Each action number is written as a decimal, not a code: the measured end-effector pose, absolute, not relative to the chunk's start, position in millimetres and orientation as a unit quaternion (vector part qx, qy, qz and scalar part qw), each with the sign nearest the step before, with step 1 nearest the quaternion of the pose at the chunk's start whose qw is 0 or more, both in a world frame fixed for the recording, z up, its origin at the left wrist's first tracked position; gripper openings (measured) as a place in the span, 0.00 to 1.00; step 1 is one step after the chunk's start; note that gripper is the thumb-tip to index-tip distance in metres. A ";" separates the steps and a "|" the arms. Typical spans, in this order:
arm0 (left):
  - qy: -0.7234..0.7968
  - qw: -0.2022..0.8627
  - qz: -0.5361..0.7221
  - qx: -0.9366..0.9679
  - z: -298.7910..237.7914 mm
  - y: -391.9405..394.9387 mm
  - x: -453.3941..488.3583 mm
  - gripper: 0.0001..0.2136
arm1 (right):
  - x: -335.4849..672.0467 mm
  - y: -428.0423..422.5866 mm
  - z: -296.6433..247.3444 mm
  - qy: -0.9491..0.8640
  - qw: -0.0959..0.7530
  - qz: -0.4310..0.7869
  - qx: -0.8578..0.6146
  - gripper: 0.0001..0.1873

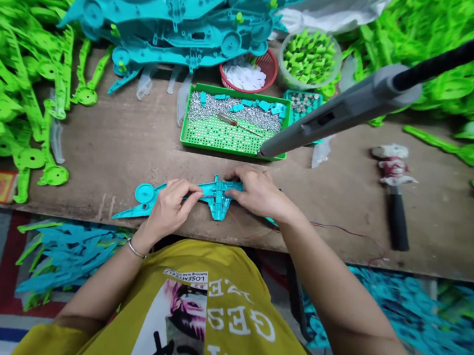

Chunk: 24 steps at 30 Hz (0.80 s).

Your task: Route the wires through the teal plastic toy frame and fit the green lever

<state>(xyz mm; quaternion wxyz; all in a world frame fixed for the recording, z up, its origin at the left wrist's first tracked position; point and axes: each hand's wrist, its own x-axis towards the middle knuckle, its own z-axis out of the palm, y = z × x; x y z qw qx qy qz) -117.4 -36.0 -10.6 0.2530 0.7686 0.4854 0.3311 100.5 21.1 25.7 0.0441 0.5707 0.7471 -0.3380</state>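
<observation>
A long turquoise plastic shell (219,201) lies across the table in front of me, its inner side up, with a round disc and a pointed tip at its left end. My left hand (173,205) is closed in a pinch over its left half. A thin dark wire (208,196) runs along the shell from those fingertips. My right hand (256,192) grips the shell's right half, thumb inside and fingers over the far edge, hiding much of that end. Reddish wires (341,228) trail out to the right across the table.
A green tray (231,147) of screws holds a screwdriver (230,121). Behind stand a red basket (271,68) and a tub of green pieces (310,58). A grey power screwdriver (332,114) hangs over the tray. A hammer (395,205) lies right. Turquoise and green shells pile up around.
</observation>
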 end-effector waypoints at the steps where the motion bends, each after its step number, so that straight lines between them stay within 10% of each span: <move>1: 0.475 0.253 0.342 0.770 -11.7 -37.1 -117.0 0.05 | 101.2 23.2 24.9 0.742 0.053 -0.354 0.567 0.14; 24: 0.472 0.204 0.393 0.762 -28.4 -50.7 -109.3 0.03 | 103.5 19.2 20.9 0.717 0.057 -0.386 0.577 0.17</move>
